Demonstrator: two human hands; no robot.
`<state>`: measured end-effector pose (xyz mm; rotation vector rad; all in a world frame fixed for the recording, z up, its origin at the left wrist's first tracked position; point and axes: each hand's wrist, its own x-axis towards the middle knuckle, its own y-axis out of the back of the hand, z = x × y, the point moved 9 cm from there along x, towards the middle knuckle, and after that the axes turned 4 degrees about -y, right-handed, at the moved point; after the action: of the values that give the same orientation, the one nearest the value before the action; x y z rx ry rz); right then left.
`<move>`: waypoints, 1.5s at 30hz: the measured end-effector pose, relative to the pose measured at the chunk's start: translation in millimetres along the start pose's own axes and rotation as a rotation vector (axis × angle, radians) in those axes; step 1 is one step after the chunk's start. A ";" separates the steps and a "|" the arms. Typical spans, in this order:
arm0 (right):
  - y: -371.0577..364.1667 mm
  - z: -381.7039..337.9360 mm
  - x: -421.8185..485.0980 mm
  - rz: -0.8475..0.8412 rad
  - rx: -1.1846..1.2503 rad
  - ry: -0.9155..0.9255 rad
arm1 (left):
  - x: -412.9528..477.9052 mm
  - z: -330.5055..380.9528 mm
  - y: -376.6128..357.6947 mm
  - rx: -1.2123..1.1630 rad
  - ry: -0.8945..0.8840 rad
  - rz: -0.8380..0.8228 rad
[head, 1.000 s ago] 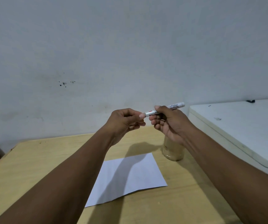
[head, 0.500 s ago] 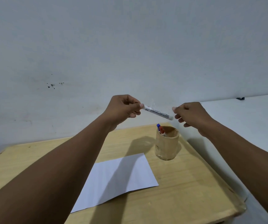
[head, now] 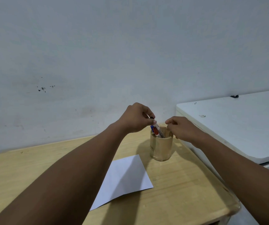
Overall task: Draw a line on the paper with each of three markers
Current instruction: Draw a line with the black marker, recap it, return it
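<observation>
Pinching a white marker [head: 158, 129] tilted into the wooden cup [head: 161, 147], the left hand [head: 136, 118] grips; right hand [head: 181, 129] loosely curled, empty.

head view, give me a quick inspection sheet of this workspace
surface: wooden table, bare wood around the sheet
job's things: white paper flat, no lines visible; wooden cup upright, holding markers; white marker tilted, lower end in the cup
clutter: nothing seen
grippers: left hand pinching the marker's top; right hand at the cup's rim, holding nothing visible
cables: nothing seen
surroundings: scuffed wall; white cabinet top at right
</observation>
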<state>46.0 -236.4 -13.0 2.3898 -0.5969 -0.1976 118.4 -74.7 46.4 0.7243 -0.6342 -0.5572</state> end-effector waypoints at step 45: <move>-64.7 7.4 135.9 -0.026 0.096 0.033 | 45.7 -146.9 -76.5 -0.113 0.331 -0.090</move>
<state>187.8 -260.0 -58.2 2.4891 -0.5723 -0.1437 232.7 -90.0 -81.0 0.7205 -0.2620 -0.5362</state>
